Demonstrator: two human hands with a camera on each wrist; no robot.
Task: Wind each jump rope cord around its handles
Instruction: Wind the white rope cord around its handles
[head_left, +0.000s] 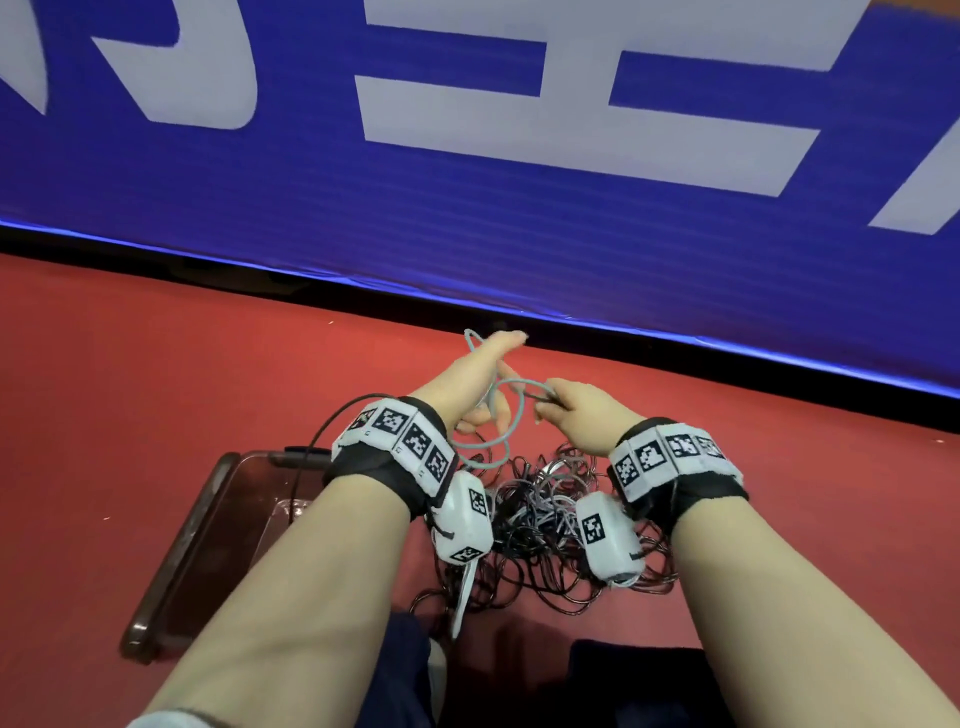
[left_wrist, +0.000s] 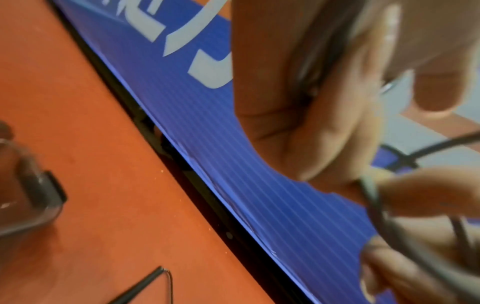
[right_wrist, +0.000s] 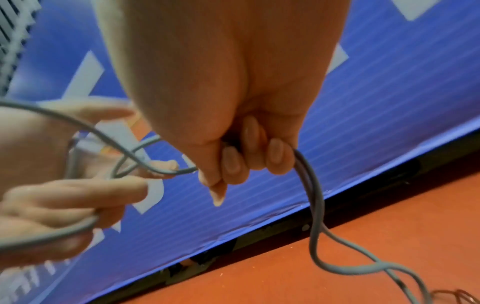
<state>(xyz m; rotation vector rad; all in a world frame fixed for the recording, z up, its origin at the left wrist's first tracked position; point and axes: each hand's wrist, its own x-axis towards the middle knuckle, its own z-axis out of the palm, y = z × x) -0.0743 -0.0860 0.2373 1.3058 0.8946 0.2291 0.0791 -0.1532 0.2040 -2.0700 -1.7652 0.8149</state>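
A grey-green jump rope cord (head_left: 521, 383) hangs in loops between my two hands, above the red floor. My left hand (head_left: 488, 374) is raised, its lower fingers curled round loops of this cord (left_wrist: 374, 197). My right hand (head_left: 571, 415) grips another stretch of it, with the fingers (right_wrist: 233, 160) curled tight. From that grip the cord (right_wrist: 317, 205) drops in two strands to the floor. Under my wrists lies a tangled pile of dark and pale cords (head_left: 540, 525). The right wrist view shows my left hand (right_wrist: 64, 195) holding a loop. No handle shows clearly.
A blue banner with white lettering (head_left: 467, 208) stands upright just beyond my hands, its lower edge meeting the red floor (head_left: 156, 364). A clear brownish tray (head_left: 171, 571) sits on the floor to the left. My knees show at the bottom.
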